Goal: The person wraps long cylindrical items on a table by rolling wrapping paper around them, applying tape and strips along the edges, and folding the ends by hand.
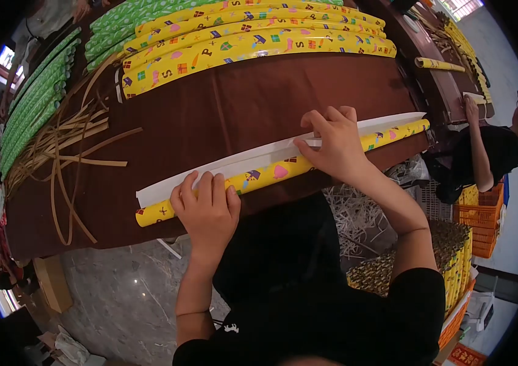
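Note:
A yellow patterned roll of wrapping paper (pixel 280 172) lies along the table's near edge, its white inner side (pixel 228 163) showing as a loose flap behind it. Over the roll's left part bends my left hand (pixel 207 204), fingertips reaching onto the white flap and thumb against the roll. My right hand (pixel 336 143) is at the right half, its fingers bent and spread apart. The right thumb is at the flap, beside a small white strip (pixel 314 143).
Behind lie several yellow rolls (pixel 259 52) and green rolls (pixel 39 104) on the brown table (pixel 179 116). Tan strips (pixel 67 143) tangle at left. Below right stands an orange crate (pixel 459 311) of upright rolls near shredded paper (pixel 356 219). A co-worker (pixel 484 152) works at the right table.

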Demonstrator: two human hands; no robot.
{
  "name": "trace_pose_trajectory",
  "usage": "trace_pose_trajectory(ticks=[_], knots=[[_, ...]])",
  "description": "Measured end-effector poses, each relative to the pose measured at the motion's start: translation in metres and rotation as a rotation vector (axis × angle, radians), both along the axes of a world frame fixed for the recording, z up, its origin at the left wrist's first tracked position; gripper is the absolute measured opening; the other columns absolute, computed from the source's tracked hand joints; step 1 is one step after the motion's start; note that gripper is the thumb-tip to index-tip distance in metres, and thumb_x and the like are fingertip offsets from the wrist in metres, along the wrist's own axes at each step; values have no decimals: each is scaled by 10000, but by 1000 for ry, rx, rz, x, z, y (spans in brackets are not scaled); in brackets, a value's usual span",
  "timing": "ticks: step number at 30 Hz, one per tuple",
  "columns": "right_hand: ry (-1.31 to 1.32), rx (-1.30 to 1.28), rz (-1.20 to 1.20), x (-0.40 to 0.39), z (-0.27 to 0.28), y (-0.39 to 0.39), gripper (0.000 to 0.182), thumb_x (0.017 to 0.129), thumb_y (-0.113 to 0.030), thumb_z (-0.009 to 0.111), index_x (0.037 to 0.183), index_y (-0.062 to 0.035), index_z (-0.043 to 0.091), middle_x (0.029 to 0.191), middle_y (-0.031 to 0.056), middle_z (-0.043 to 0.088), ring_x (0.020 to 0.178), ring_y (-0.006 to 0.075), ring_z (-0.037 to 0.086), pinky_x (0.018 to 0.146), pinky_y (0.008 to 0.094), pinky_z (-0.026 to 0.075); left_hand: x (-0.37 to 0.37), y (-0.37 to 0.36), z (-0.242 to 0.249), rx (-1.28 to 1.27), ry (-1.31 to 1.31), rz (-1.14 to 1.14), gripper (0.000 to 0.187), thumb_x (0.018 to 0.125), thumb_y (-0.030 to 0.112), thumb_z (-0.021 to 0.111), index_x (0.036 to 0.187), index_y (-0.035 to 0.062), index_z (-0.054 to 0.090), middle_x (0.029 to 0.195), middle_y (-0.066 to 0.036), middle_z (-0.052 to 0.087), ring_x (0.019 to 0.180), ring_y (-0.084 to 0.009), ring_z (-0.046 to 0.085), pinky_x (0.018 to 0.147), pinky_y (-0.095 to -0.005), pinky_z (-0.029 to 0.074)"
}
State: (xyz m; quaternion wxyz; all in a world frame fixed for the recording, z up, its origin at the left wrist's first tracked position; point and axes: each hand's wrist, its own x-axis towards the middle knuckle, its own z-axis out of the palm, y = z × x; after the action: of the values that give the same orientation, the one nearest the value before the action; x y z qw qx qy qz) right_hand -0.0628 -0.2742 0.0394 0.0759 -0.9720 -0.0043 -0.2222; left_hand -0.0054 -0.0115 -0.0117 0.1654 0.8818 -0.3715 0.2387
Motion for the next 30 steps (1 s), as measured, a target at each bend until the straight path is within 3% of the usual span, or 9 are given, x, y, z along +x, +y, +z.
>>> trace_pose_trajectory(ticks=[8,21,23,30], knots=[[27,29,-22,5,-4,1,346,709,-195,792,955,-127,558,631,8,581,714,215,552,814,385,379,0,0,-2,5,17,10,247,828,217,631,978,27,683,1038,-93,627,1095,-310,553,957,-497,373],[54,-9,-51,9,-5,4,393,708,-197,786,999,-120,533,627,18,594,737,223,562,810,387,372,-1,1,-2,11,24,13,247,835,226,634,973,30,695,1046,-110,630,1096,-315,559,978,-504,363],[77,-3,-74,9,-6,5,381,721,-193,784,1025,-120,565,687,5,563,744,214,580,851,388,377,-1,0,-2,10,24,14,247,834,227,634,973,31,693,1044,-109,627,1095,-314,559,978,-505,362],[4,-22,-54,9,-7,7,373,723,-194,766,1006,-122,534,636,9,598,764,223,576,818,400,370,-1,1,-1,14,23,16,250,826,237,643,970,37,684,1042,-105,616,1100,-310,554,977,-504,358]])
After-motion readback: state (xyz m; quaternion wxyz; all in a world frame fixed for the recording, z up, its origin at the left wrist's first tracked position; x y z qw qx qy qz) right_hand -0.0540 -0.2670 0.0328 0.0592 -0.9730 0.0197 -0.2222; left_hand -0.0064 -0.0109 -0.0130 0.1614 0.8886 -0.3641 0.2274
